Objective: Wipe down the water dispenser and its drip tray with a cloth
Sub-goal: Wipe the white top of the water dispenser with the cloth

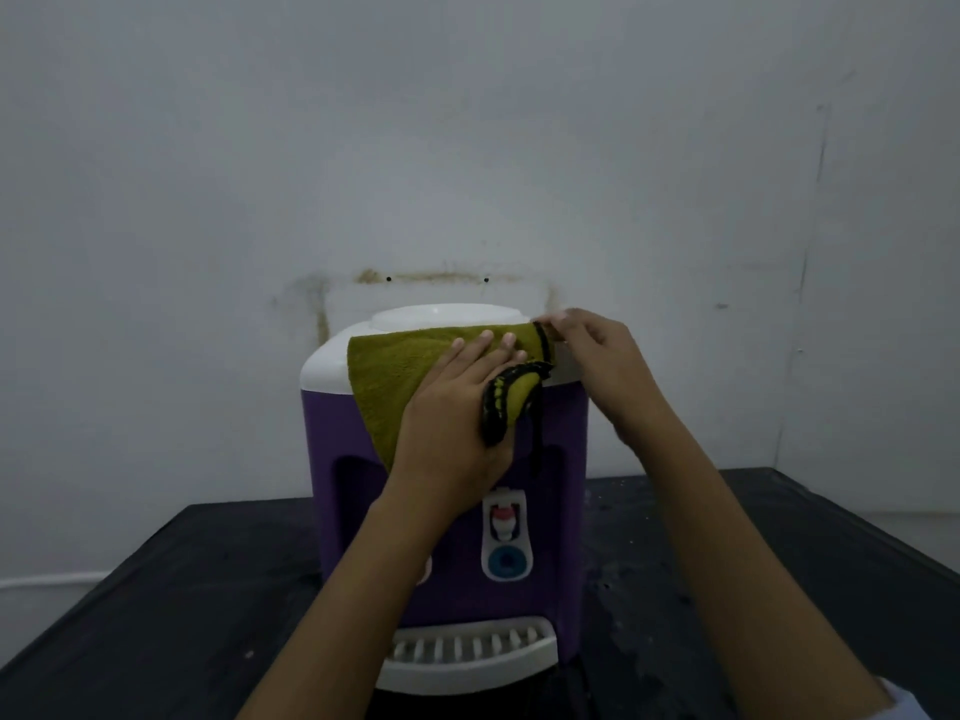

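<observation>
A purple water dispenser [563, 459] with a white top [447, 317] stands on a dark table. Its white slotted drip tray [470, 659] juts out at the bottom front. An olive-green cloth with black trim [387, 376] drapes over the front edge of the white top. My left hand [457, 413] lies flat on the cloth with the fingers stretched out, a folded corner tucked under the thumb side. My right hand [597, 356] pinches the cloth's far right corner at the top right edge of the dispenser. One tap with a red cap [503, 517] shows below my left wrist.
The dark table [156, 589] runs out to both sides of the dispenser and has specks on its surface. A stained grey wall [467, 148] stands close behind the dispenser. A wall corner is at the right [802, 283].
</observation>
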